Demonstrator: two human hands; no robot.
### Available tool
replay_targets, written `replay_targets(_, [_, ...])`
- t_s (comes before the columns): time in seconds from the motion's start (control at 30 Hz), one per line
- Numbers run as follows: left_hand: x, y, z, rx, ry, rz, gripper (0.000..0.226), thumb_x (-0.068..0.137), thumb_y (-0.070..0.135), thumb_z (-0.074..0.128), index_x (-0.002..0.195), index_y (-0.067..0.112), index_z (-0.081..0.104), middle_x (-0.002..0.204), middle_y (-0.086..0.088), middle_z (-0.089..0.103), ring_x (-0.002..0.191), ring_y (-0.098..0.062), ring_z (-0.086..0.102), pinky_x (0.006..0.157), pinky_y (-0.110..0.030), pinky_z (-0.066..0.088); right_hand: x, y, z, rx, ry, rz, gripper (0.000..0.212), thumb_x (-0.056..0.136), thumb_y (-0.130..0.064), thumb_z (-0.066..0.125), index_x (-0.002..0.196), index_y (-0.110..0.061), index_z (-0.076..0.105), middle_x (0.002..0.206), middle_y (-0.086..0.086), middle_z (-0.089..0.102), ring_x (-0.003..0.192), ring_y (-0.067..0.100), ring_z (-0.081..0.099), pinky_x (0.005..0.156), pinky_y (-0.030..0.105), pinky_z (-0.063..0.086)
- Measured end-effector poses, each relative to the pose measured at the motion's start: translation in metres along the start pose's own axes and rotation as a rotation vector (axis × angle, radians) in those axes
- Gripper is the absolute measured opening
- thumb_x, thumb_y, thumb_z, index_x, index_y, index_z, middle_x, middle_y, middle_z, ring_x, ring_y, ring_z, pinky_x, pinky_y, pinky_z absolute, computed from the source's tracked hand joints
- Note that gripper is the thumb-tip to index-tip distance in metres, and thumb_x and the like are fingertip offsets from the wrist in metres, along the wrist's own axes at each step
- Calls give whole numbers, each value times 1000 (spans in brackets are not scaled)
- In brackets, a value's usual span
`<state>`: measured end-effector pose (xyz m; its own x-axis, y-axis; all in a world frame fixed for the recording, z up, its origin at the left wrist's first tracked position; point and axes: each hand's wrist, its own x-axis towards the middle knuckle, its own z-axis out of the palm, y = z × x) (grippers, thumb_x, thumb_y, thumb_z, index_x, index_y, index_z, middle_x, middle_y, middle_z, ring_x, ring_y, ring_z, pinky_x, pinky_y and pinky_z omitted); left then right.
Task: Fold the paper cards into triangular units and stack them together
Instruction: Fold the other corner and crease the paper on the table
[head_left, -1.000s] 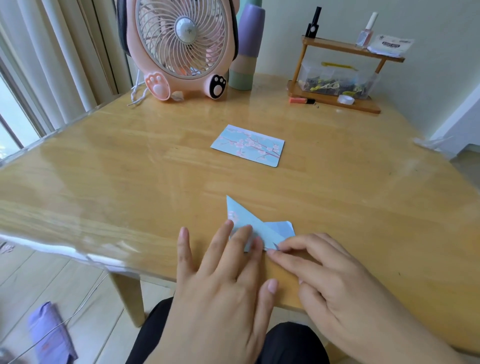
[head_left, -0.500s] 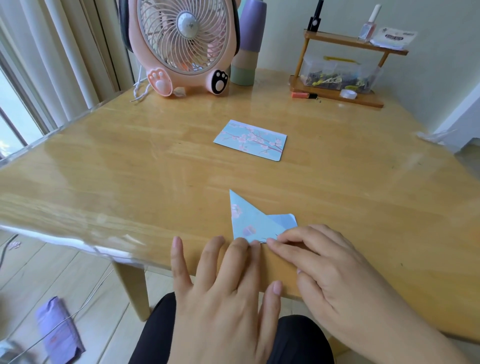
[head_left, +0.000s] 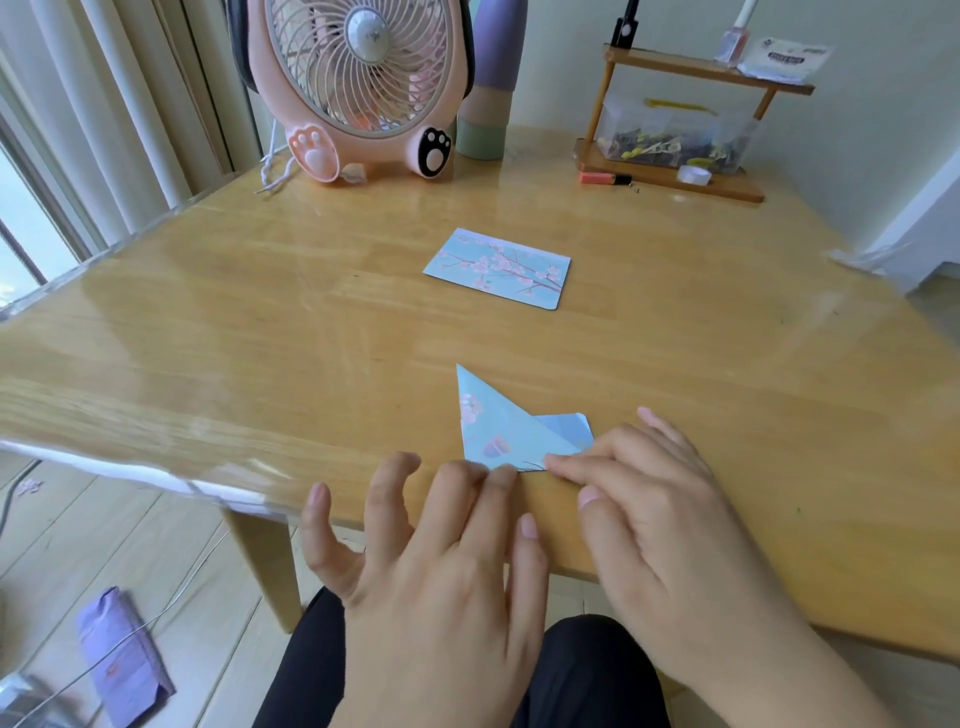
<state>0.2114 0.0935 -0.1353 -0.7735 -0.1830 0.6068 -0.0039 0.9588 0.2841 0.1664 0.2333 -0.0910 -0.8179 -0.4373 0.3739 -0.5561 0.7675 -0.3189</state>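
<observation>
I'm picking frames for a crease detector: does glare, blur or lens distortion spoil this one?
Head view: window glare streaks the glossy table at left, short of the folded card, which looks sharp; the flat card is sharp too. Wide-angle bowing bends the table edges. Left hand and right hand show slight softness.

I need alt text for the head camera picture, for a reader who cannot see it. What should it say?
Two hands press the near edge of a half-folded blue card on a wooden table: the left hand beside the right hand. A flat flowered card lies further back, and a pink fan stands at the far edge.
</observation>
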Motion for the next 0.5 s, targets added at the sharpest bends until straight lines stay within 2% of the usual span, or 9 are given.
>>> replay_targets(0.13, [-3, 0, -1, 15, 4, -39, 36, 86, 37, 41, 99, 28, 74, 93, 10, 65, 115, -28, 45, 103, -59, 14, -3, 9, -4, -89, 43, 50, 42, 88, -21, 33, 97, -15, 73, 78, -8, 56, 80, 15, 56, 113, 36, 22])
replay_targets(0.3, [0, 1, -3, 12, 2, -26, 37, 86, 36, 41, 95, 25, 74, 88, 9, 64, 115, -26, 48, 102, -59, 15, -4, 7, -3, -230, 72, -27, 36, 88, -22, 39, 95, -13, 73, 76, -5, 58, 80, 21, 56, 106, 41, 32])
replay_targets(0.4, [4, -2, -3, 9, 9, 21, 37, 86, 34, 40, 88, 19, 74, 80, 8, 62, 110, -22, 51, 102, -58, 17, -4, 19, -11, -168, -40, -97, 36, 90, -27, 40, 103, -19, 73, 83, -12, 58, 86, 16, 55, 97, 30, 35])
replay_targets(0.5, [8, -5, -3, -6, 27, 61, 34, 86, 33, 41, 81, 16, 71, 79, 5, 60, 106, -20, 51, 101, -57, 17, 1, 26, -23, 111, -140, 19, 36, 92, -38, 41, 109, -26, 70, 89, -21, 56, 94, 3, 52, 83, 10, 34])
